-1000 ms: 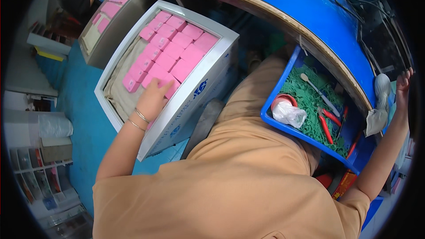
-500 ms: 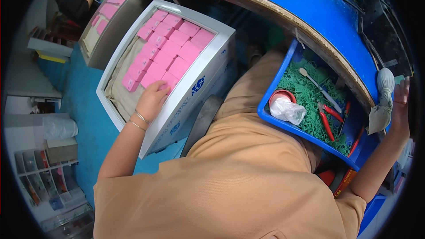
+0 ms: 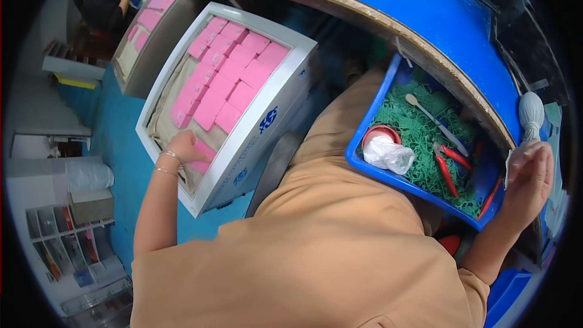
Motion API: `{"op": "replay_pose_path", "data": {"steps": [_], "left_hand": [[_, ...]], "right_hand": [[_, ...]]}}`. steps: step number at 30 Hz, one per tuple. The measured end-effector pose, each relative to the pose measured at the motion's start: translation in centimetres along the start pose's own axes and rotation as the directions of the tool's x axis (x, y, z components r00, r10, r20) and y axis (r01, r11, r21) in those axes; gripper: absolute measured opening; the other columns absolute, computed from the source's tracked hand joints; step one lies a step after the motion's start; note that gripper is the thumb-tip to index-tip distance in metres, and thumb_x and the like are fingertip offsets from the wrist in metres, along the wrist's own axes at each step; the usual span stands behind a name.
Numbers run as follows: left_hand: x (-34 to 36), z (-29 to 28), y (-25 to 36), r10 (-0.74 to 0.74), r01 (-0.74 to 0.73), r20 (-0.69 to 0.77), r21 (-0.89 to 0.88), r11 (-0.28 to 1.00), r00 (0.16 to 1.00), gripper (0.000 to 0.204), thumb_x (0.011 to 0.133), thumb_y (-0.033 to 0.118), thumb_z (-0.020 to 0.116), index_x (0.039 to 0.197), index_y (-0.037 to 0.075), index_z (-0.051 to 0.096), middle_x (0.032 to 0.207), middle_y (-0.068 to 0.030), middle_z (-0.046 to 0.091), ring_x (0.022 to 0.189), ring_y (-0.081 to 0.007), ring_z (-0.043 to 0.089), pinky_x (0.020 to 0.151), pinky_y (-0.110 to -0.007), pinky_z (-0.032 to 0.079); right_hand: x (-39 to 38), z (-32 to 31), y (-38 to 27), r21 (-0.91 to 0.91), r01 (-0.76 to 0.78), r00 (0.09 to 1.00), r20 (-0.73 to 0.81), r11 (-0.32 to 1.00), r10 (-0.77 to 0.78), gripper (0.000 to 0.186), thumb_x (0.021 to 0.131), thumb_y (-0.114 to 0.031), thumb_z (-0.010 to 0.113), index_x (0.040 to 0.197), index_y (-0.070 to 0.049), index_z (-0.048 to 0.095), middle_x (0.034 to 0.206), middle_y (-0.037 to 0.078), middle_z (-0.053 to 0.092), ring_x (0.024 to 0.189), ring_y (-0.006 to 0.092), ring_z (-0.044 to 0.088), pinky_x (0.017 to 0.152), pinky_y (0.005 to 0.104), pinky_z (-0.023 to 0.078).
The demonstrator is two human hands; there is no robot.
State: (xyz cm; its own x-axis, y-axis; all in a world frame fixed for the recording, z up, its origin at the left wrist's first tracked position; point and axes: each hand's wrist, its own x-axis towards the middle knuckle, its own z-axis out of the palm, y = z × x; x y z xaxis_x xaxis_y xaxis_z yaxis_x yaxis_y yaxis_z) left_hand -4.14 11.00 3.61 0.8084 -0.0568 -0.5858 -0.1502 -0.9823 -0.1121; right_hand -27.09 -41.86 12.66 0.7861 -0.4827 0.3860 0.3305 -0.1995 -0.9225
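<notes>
My left hand [image 3: 181,146] grips a pink block [image 3: 200,161] low inside the white-framed box [image 3: 287,24], on beige cloth below the packed rows of pink blocks [image 3: 218,103]. My right hand [image 3: 527,179] is raised at the right beside a pale hanging bundle [image 3: 530,112]; its curled fingers are together, and what they hold, if anything, is unclear. Between my legs and the bench, a blue tray [image 3: 368,121] holds green stringy material [image 3: 419,127], a white-handled brush [image 3: 440,124], red-handled pliers [image 3: 446,176] and a crumpled white bag [image 3: 388,155] by a red cup.
A blue bench [image 3: 425,0] with a wooden edge curves across the top, with bowls and black cables. Another box of pink blocks [image 3: 152,21] stands at upper left, near a person in dark clothes [image 3: 100,9]. Shelves [image 3: 61,237] line the left wall.
My left hand has moved down and left, drawing a pink block away from the packed rows onto the cloth. My right hand has come down and inward from the far right edge.
</notes>
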Motion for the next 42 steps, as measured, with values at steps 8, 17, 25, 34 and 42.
{"op": "replay_pose_path", "data": {"steps": [8, 17, 25, 34, 42], "left_hand": [[-6.8, -7.4, 16.3, 0.340, -0.597, -0.503, -0.747, 0.293, 0.795, 0.035, 0.071, 0.000, 0.064, 0.101, 0.005, 0.048, 0.080, -0.0006, 0.050, 0.075, -0.0104, 0.050, 0.067, -0.024, 0.043], [-11.8, -8.2, 32.1, 0.857, -0.506, -0.378, -0.847, -0.166, 0.351, 0.085, 0.081, 0.069, 0.035, 0.132, 0.002, 0.029, 0.116, -0.0116, 0.047, 0.094, -0.0143, 0.051, 0.076, -0.024, 0.042], [-11.1, -7.7, 33.6, 0.825, -0.522, -0.395, -0.841, -0.146, 0.405, 0.102, 0.073, 0.076, 0.042, 0.137, 0.003, 0.014, 0.084, -0.0057, 0.043, 0.073, -0.0108, 0.044, 0.065, -0.022, 0.041], [-11.2, -7.4, 35.0, 0.776, -0.602, -0.524, -0.761, -0.240, 0.352, 0.080, 0.074, 0.010, 0.061, 0.136, -0.004, 0.012, 0.115, -0.0172, 0.045, 0.094, -0.0189, 0.054, 0.080, -0.029, 0.046], [-10.4, -7.7, 35.6, 0.743, -0.913, -0.664, -0.350, -0.208, 0.086, 0.086, 0.064, 0.008, 0.076, 0.131, -0.005, 0.024, 0.125, -0.0185, 0.036, 0.111, -0.0243, 0.049, 0.091, -0.033, 0.042]], "right_hand": [[-3.0, 7.9, 0.8, 0.126, -0.392, 0.893, 0.292, 0.911, 0.343, 0.020, 0.083, -0.011, 0.060, 0.096, -0.001, 0.048, 0.088, 0.010, 0.055, 0.075, 0.0139, 0.060, 0.065, 0.0225, 0.049], [-2.2, 8.7, 1.0, 0.205, -0.407, 0.901, 0.248, 0.890, 0.355, 0.045, 0.075, -0.019, 0.073, 0.081, -0.010, 0.030, 0.083, 0.012, 0.051, 0.085, 0.0193, 0.057, 0.066, 0.0308, 0.046], [-2.2, 6.5, 2.6, 0.260, -0.299, 0.943, 0.227, 0.918, 0.243, 0.029, 0.090, -0.022, 0.054, 0.075, -0.007, 0.033, 0.082, 0.009, 0.054, 0.074, 0.0137, 0.055, 0.062, 0.0270, 0.044], [-2.1, 6.7, 2.8, 0.357, -0.245, 0.969, 0.126, 0.902, 0.213, 0.044, 0.096, -0.034, 0.031, 0.112, 0.003, 0.048, 0.103, 0.015, 0.053, 0.094, 0.0220, 0.051, 0.085, 0.0323, 0.039], [-1.8, 5.5, 1.1, 0.572, -0.330, 0.933, 0.079, 0.751, 0.350, 0.045, 0.097, -0.033, 0.030, 0.119, 0.004, 0.043, 0.111, 0.011, 0.054, 0.097, 0.0137, 0.053, 0.085, 0.0266, 0.042]]}}
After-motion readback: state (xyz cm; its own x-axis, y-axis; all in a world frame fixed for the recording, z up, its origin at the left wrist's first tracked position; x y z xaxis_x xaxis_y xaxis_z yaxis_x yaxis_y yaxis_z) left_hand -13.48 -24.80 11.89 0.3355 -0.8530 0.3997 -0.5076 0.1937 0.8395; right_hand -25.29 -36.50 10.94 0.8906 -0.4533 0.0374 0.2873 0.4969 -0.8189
